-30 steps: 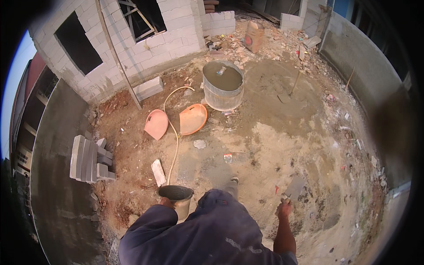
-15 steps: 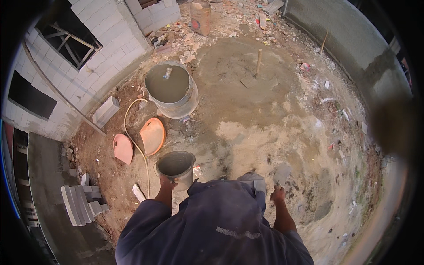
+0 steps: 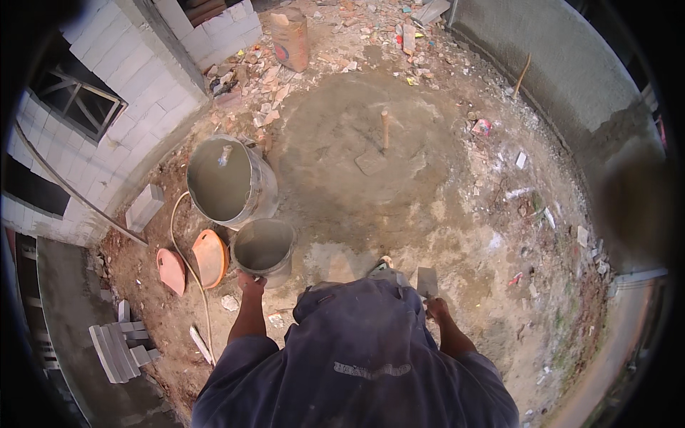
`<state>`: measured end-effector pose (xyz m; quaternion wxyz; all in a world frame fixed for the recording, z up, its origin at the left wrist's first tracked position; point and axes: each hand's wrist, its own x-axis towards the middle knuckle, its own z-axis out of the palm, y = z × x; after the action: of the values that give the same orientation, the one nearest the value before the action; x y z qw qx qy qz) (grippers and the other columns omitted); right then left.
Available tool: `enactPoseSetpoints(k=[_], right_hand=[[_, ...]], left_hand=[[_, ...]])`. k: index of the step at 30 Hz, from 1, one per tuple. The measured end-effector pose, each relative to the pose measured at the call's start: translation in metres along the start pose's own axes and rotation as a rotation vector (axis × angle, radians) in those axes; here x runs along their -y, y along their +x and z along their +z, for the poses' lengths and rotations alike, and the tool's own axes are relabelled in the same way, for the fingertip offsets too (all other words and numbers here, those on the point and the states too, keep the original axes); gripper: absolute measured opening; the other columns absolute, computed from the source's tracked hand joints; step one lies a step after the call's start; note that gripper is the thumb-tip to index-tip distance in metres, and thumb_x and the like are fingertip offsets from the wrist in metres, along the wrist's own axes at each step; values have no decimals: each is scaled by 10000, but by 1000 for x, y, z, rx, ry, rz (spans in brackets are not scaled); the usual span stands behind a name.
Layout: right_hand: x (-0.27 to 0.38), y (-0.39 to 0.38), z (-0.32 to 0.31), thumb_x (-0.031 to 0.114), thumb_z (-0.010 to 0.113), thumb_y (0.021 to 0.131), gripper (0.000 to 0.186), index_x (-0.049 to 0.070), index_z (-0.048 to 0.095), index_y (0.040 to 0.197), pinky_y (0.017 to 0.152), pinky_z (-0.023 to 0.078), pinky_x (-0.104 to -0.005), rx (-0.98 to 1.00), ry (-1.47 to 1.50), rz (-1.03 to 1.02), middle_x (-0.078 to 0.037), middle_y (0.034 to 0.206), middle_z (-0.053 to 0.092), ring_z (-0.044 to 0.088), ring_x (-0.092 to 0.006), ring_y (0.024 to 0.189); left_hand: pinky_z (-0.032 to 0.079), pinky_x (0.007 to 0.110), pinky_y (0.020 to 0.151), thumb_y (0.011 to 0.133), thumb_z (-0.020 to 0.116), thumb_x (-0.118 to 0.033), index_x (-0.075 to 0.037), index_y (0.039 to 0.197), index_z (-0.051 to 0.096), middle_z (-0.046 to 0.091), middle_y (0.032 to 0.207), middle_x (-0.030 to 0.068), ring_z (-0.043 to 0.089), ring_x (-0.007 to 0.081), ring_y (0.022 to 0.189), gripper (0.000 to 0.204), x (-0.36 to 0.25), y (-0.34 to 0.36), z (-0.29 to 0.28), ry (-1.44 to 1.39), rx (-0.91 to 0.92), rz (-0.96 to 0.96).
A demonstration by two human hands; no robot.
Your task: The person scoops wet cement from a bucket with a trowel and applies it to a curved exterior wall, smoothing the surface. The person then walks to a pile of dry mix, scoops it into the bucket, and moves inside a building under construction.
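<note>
A grey bucket (image 3: pixel 265 245), its inside coated with cement, hangs or rests in front of me on the left. My left hand (image 3: pixel 251 283) is closed on its near rim. On the right, low beside my body, my right hand (image 3: pixel 435 308) grips a trowel (image 3: pixel 427 281) with a flat grey blade pointing away from me. Just beyond the bucket stands a large drum (image 3: pixel 262 191) of greyish water, with a small pale object (image 3: pixel 225 155) at its surface. Whether the bucket touches the drum or the ground I cannot tell.
Farther ahead spreads wet grey mortar (image 3: pixel 328 128) with an upright wooden handle (image 3: pixel 384 130) in it. An orange cut piece (image 3: pixel 211 258), a pink one (image 3: pixel 170 271) and a hose (image 3: pixel 190 267) lie left. Blocks (image 3: pixel 114 353) are stacked nearby; rubble and a sack (image 3: pixel 289 43) are at the back.
I have moved forward, and the drum and mortar are nearer. The bucket in my left hand has come up close to the drum. The trowel has swung in closer to my body.
</note>
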<state>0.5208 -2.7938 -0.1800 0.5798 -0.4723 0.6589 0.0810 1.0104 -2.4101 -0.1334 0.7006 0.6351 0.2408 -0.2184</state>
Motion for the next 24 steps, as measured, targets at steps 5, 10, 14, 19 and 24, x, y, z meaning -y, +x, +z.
enactPoseSetpoints(k=[5,10,14,19,24], right_hand=[[157,54,-68,144,606,798,267,52,456,998,393,427,-337,-44,355,-255,-86,666,520,524,-189,486],[287,113,-100,156,557,822,193,68,476,973,395,432,-336,20,268,-208,-79,653,515,510,-185,479],[334,141,-85,155,560,817,196,45,498,966,389,429,-337,28,317,-335,-86,641,516,515,-193,474],[377,199,-85,126,581,794,270,23,475,1019,395,423,-330,214,388,-144,-83,650,518,519,-195,481],[435,198,-87,92,558,793,255,56,451,1021,388,416,-323,-80,379,-260,-67,641,503,510,-175,478]], left_hand=[[432,584,864,909,397,-556,-63,1389,258,317,1382,177,375,393,1218,702,21,-8,51,90,-26,0],[409,613,858,905,377,-576,-73,1370,324,341,1392,164,377,400,1218,688,28,-13,116,-125,-475,-295],[372,643,869,905,403,-515,-112,1350,367,350,1408,133,398,393,1208,601,51,36,147,-92,-461,-358],[337,644,919,893,426,-420,-108,1328,391,385,1383,130,419,376,1200,537,51,81,222,-147,-373,-351],[309,589,993,894,346,-611,-118,1406,279,298,1421,166,377,397,1230,714,15,90,295,-274,-444,-358]])
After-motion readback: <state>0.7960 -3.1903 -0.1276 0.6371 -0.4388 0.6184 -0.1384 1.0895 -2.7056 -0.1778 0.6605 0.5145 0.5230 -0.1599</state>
